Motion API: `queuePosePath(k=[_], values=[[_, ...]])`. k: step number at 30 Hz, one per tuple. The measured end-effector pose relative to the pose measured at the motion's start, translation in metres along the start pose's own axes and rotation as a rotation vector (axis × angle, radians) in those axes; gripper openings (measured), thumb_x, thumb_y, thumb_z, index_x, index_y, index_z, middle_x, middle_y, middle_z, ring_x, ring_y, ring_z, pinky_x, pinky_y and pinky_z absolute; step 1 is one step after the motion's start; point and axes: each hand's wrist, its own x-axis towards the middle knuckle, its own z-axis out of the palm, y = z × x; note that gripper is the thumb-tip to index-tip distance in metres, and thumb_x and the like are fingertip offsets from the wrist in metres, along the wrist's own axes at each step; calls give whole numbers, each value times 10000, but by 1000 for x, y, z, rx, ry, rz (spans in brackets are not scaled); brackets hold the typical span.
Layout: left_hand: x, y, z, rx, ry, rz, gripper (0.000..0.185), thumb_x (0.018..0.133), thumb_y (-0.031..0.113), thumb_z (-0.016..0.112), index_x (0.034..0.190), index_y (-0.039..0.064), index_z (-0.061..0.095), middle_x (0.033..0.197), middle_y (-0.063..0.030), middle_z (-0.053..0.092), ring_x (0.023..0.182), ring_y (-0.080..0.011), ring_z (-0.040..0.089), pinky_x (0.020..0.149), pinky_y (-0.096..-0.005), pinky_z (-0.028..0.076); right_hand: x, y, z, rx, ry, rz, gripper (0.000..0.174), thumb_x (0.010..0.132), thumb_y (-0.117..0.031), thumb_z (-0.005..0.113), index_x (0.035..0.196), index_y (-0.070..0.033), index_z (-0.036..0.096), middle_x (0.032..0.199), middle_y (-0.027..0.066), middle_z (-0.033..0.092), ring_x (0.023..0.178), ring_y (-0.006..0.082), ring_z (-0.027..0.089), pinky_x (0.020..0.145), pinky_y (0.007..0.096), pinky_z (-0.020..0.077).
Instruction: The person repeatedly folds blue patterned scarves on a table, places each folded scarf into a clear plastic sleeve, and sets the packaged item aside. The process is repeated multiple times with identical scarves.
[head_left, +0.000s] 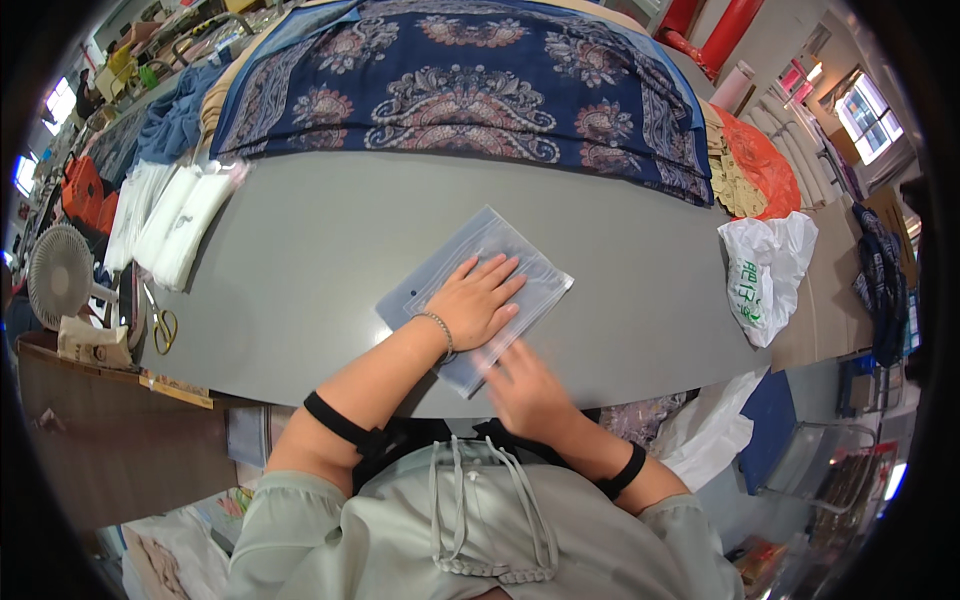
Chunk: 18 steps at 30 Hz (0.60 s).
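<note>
A clear plastic zip bag (489, 231) lies at a slant on the grey table, with something flat and blue-grey inside. My left hand (471, 306) rests palm down on top of it, fingers a little apart, holding nothing. My right hand (529, 396) is at the bag's lower right edge, near the corner closest to me. Motion blurs its fingertips, so whether they pinch the edge is unclear. A small white piece, seemingly the zip slider (568, 283), shows at the bag's right corner.
Navy paisley cloth (465, 97) spreads across the table's far side. White plastic sleeves (184, 221), gold-handled scissors (164, 330) and a small fan (61, 276) are at left. A white plastic bag (769, 274) and a red bag (757, 161) with beige tags (735, 187) lie at right.
</note>
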Motion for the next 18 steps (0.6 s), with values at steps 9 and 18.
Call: queuePosePath(k=[9,18], values=[[0,19,10,82,68,-113,493,977,345,416,1418,126,437,1538,-88,316,1440,-253,236,1174,-480,149,-8,-24,-12,-189,-7,-76,471,761,-242,718,1185,-76,599,1241,137,540,1162,355,482,1003,468,405],[-10,24,9,146,43,-89,478,978,299,434,1435,161,410,1539,-75,313,1438,-246,238,1163,-534,147,3,-27,14,169,161,-110,122,744,-46,649,852,-23,598,947,109,579,924,301,553,826,429,461]])
